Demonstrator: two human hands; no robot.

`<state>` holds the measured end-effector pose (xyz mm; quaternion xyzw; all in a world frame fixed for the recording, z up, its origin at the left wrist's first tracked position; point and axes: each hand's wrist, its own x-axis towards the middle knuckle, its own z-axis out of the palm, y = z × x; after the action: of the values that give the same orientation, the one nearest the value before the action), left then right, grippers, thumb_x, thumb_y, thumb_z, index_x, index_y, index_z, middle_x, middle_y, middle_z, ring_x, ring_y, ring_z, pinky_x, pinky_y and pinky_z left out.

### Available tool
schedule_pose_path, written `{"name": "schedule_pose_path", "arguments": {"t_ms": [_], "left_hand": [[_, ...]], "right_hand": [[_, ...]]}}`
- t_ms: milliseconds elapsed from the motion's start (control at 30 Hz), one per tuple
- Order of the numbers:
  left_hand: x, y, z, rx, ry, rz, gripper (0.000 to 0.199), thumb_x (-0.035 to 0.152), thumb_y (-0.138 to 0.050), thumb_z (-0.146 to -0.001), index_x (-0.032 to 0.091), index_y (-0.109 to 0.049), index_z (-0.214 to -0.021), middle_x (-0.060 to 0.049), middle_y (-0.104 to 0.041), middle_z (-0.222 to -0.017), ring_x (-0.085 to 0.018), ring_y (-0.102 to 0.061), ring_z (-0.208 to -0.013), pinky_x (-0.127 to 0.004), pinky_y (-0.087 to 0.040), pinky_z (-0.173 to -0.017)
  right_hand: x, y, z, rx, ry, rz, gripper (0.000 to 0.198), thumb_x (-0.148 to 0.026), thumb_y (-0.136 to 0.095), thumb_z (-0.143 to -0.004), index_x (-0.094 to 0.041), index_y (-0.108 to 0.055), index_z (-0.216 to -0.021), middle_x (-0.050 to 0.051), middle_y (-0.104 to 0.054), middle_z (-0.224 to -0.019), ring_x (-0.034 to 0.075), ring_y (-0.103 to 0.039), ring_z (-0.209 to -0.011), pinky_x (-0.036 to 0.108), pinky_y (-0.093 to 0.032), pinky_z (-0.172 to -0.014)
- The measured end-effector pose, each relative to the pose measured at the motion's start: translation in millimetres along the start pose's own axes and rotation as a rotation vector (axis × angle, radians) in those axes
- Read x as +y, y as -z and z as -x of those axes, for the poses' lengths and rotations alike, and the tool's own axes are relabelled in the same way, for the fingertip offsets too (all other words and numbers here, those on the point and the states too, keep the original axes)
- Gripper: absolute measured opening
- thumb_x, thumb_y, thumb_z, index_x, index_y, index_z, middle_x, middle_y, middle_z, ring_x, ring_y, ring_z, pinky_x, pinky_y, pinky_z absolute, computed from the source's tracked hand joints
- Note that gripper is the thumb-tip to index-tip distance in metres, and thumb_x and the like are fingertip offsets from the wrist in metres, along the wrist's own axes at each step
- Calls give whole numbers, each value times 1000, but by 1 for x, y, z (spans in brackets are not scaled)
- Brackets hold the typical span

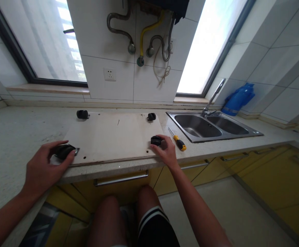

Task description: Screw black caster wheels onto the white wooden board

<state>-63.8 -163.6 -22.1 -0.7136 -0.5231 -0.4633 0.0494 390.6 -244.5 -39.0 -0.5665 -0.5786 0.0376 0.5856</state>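
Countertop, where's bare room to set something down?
Free: countertop left of the white board, beyond the left hand; the board's middle, between four black casters. Crowded: its right end, with the right hand, two casters and a screwdriver alongside.

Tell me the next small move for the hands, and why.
Probably settle the black, rounded caster with a shiny metal piece, pinched in the left hand, squarely at the near left corner of the white, rectangular board: two black, rounded casters stand near its far corners, and the right hand grips a similar black caster by the near right corner.
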Motion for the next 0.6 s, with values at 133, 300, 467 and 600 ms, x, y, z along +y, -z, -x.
{"name": "schedule_pose_path", "arguments": {"t_ms": [133, 300, 467, 600], "left_hand": [[5, 1, 2, 0, 54, 28, 57, 62, -73, -93, 24, -74, -135, -9, -80, -131, -28, -78, -100, -39, -61, -89], [7, 3, 4, -11, 95, 26, 60, 66, -73, -93, 26, -75, -137, -8, -80, -134, -23, -76, -87, -36, -58, -78], [14, 5, 3, -8, 122, 93, 61, 65, -75, -91, 22, -76, -136, -9, -81, -132, -29, -80, -105, -37, -61, -85], [12, 6, 4, 6, 100, 53, 61, 66, -73, -94, 23, -77, -136, -10, -81, -135, -26, -79, -93, -36, -58, -75]], "right_hand": [[-2, 1, -1, 4, -17, -8, 47, -55, -93, -84, -26, -79, -119, 8, -79, -113, 26, -70, -98, 42, -58, -86], [-3, 0, -1, -2, -17, -27, 46, -54, -94, -83, -26, -79, -117, 8, -79, -113, 27, -70, -102, 44, -60, -91], [-1, -1, -1, -3, -36, -57, 48, -52, -94, -83, -25, -79, -120, 9, -78, -114, 26, -72, -102, 42, -62, -90], [-1, -1, -1, -10, -42, -74, 47, -53, -94, -83, -25, -79, -118, 9, -78, -115, 26, -73, -104, 42, -63, -92]]}}
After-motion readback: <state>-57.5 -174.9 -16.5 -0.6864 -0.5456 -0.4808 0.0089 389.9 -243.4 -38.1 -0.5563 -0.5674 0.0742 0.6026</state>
